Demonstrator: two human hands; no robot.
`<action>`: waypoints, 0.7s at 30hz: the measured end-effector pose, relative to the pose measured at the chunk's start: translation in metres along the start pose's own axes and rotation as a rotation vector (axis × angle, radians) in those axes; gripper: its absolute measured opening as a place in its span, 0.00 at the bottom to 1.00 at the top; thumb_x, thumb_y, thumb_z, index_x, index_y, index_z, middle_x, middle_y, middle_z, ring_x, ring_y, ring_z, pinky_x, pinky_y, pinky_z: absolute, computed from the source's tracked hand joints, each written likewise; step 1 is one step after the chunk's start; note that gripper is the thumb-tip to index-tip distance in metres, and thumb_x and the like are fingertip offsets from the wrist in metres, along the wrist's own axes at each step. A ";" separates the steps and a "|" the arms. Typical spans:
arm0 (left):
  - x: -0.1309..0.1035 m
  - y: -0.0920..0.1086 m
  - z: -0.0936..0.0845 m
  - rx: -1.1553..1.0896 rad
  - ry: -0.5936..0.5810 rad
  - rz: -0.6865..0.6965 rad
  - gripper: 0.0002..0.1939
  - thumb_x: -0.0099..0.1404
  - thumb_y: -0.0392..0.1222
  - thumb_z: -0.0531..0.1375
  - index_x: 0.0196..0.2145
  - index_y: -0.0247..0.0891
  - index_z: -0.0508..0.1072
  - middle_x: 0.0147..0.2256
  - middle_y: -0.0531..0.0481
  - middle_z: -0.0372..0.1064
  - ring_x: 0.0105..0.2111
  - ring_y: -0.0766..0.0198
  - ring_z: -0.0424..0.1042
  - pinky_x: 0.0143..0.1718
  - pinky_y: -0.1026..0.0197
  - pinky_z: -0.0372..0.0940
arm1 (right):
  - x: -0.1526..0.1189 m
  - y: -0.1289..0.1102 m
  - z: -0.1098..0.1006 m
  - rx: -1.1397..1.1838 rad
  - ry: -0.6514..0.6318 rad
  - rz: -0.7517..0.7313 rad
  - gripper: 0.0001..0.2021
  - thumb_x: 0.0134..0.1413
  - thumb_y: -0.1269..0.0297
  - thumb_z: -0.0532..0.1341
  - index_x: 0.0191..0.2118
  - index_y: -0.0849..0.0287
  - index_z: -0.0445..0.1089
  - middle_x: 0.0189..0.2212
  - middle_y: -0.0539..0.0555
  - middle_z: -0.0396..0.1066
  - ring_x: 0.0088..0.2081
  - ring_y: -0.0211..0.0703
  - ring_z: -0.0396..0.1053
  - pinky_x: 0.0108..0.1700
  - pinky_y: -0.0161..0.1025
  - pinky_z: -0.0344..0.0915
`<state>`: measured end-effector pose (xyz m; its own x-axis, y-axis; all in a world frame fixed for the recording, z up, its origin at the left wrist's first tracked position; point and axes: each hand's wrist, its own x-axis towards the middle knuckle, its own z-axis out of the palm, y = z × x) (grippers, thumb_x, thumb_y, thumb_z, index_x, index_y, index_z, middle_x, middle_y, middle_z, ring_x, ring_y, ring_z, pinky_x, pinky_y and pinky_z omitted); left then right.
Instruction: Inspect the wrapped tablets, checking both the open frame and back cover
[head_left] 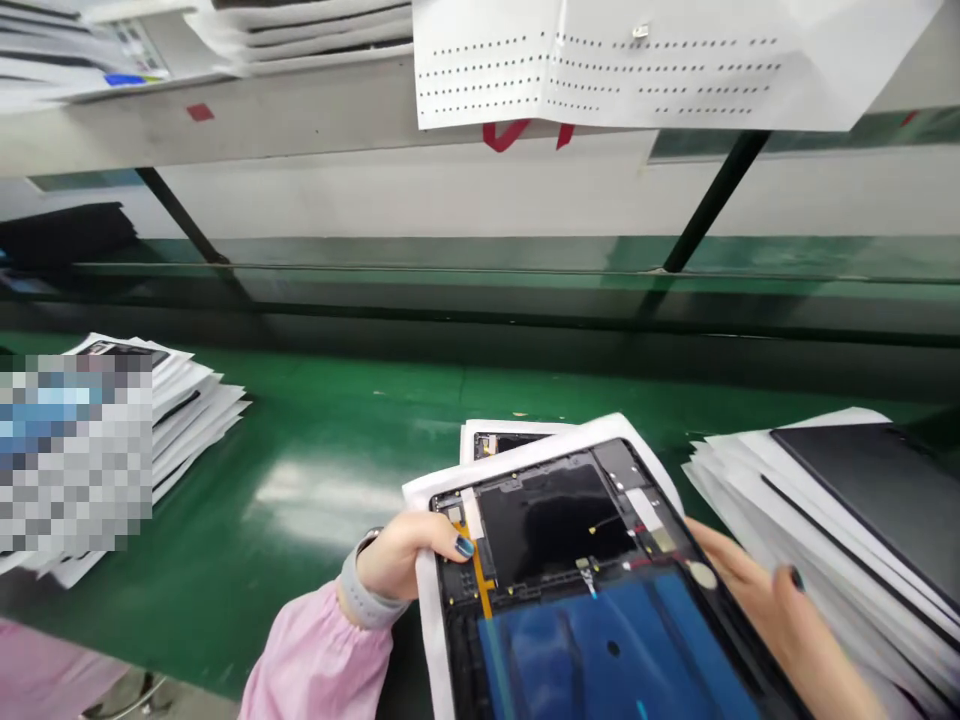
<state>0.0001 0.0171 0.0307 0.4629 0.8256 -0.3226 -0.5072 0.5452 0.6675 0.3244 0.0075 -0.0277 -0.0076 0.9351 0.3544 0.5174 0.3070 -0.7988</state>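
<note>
Green bench (337,450) under shelving, paper stacks (787,500) aside, both hands' fingers (450,535) clasp opened tablet (585,580)

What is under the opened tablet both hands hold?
A white sheet lies under the tablet; behind it another tablet peeks out, mostly covered. Left hand, right hand.

Left hand (401,560): dark teal nail polish, grey wristband beside cuff of pink sleeve (319,655). Right hand (780,610): dark teal polish too.
</note>
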 end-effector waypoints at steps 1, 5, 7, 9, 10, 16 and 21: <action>0.001 0.000 -0.001 0.001 -0.003 -0.009 0.03 0.42 0.33 0.61 0.17 0.37 0.76 0.21 0.49 0.77 0.28 0.52 0.80 0.32 0.58 0.73 | -0.001 -0.005 0.008 0.118 -0.087 0.040 0.31 0.72 0.53 0.36 0.47 0.50 0.78 0.35 0.60 0.81 0.38 0.52 0.81 0.30 0.42 0.78; 0.007 0.001 -0.013 0.010 -0.023 -0.051 0.03 0.43 0.31 0.64 0.17 0.35 0.77 0.18 0.49 0.75 0.21 0.60 0.76 0.25 0.65 0.69 | -0.007 -0.025 0.025 0.728 -0.399 0.372 0.28 0.68 0.43 0.45 0.51 0.51 0.77 0.41 0.61 0.80 0.45 0.54 0.79 0.43 0.48 0.77; 0.010 0.003 -0.020 0.014 -0.034 -0.049 0.01 0.46 0.33 0.67 0.21 0.33 0.80 0.19 0.48 0.76 0.21 0.61 0.76 0.26 0.66 0.69 | -0.005 -0.036 0.028 0.814 -0.445 0.475 0.24 0.60 0.43 0.61 0.55 0.50 0.74 0.45 0.60 0.79 0.47 0.56 0.78 0.48 0.51 0.75; 0.014 0.003 -0.027 -0.001 -0.033 0.007 0.07 0.49 0.40 0.71 0.27 0.34 0.82 0.24 0.48 0.79 0.24 0.61 0.78 0.30 0.66 0.70 | 0.003 -0.046 0.031 0.821 -0.483 0.565 0.29 0.50 0.50 0.70 0.57 0.53 0.72 0.47 0.61 0.78 0.48 0.60 0.77 0.50 0.52 0.74; 0.015 0.002 -0.029 -0.022 -0.036 0.058 0.11 0.51 0.45 0.71 0.31 0.36 0.83 0.27 0.49 0.80 0.28 0.60 0.79 0.34 0.66 0.71 | 0.009 -0.050 0.033 0.833 -0.495 0.614 0.30 0.48 0.52 0.72 0.57 0.54 0.72 0.48 0.62 0.78 0.49 0.61 0.77 0.51 0.53 0.73; 0.027 -0.022 -0.034 -0.179 -0.132 0.196 0.22 0.62 0.58 0.64 0.45 0.41 0.82 0.40 0.47 0.81 0.46 0.49 0.78 0.59 0.52 0.62 | 0.022 -0.048 0.047 0.780 -0.309 0.575 0.28 0.49 0.51 0.72 0.56 0.53 0.73 0.52 0.59 0.76 0.58 0.61 0.69 0.61 0.55 0.64; 0.031 -0.046 -0.037 -0.247 -0.186 -0.002 0.18 0.63 0.54 0.64 0.45 0.43 0.82 0.36 0.48 0.82 0.44 0.50 0.79 0.61 0.51 0.60 | 0.008 -0.038 0.056 0.714 -0.246 0.550 0.31 0.50 0.46 0.70 0.58 0.52 0.70 0.54 0.58 0.74 0.58 0.59 0.69 0.61 0.53 0.65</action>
<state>0.0109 0.0228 -0.0346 0.5776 0.7963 -0.1799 -0.6569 0.5841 0.4767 0.2567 0.0132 -0.0213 -0.1407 0.9675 -0.2100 -0.1455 -0.2300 -0.9622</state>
